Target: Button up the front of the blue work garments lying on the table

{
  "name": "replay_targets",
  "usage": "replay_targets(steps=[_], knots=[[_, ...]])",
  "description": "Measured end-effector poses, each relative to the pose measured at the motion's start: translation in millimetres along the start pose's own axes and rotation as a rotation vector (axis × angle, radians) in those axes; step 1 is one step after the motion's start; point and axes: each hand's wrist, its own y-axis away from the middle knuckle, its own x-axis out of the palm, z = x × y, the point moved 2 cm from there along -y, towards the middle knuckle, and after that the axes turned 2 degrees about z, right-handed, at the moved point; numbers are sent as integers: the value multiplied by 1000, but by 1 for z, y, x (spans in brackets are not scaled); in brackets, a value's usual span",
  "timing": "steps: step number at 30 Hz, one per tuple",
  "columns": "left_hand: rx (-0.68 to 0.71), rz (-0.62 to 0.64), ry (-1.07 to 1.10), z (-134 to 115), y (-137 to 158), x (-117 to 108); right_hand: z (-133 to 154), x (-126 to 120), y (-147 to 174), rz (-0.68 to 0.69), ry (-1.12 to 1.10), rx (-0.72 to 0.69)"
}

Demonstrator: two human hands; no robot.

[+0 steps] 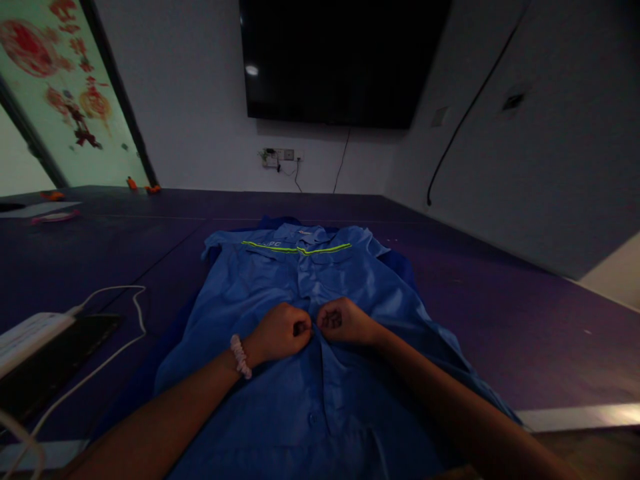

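A blue work shirt (pixel 240 407) with short sleeves lies face up on the purple surface, collar away from me. A yellow-green stripe crosses its chest, and light lettering shows above the left pocket. My left hand (pixel 286 330), a pink scrunchie (pixel 241 357) on its wrist, is closed in a pinch on the shirt's front placket. Close against it, my right hand (pixel 346 321) is curled and pinches the placket's other edge. Whatever lies between the fingertips is too small to make out. Lower on the front, a button (pixel 313 419) is visible.
Darker blue fabric (pixel 406 267) shows beneath the shirt. At left, a white power strip (pixel 35 337) with a white cable rests by a dark flat object (pixel 65 360). Farther back lies a pink-rimmed item (pixel 56 217). A television (pixel 345 63) hangs on the wall ahead.
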Motion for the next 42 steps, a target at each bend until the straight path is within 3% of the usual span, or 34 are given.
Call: replay_targets(steps=[27, 37, 42], knots=[[-9, -5, -2, 0, -1, 2, -4, -1, 0, 2, 114, -39], [230, 107, -200, -1, 4, -4, -7, -1, -1, 63, 22, -18], [263, 151, -276, 3, 3, 1, -6, 1, -1, 92, 2, -7]])
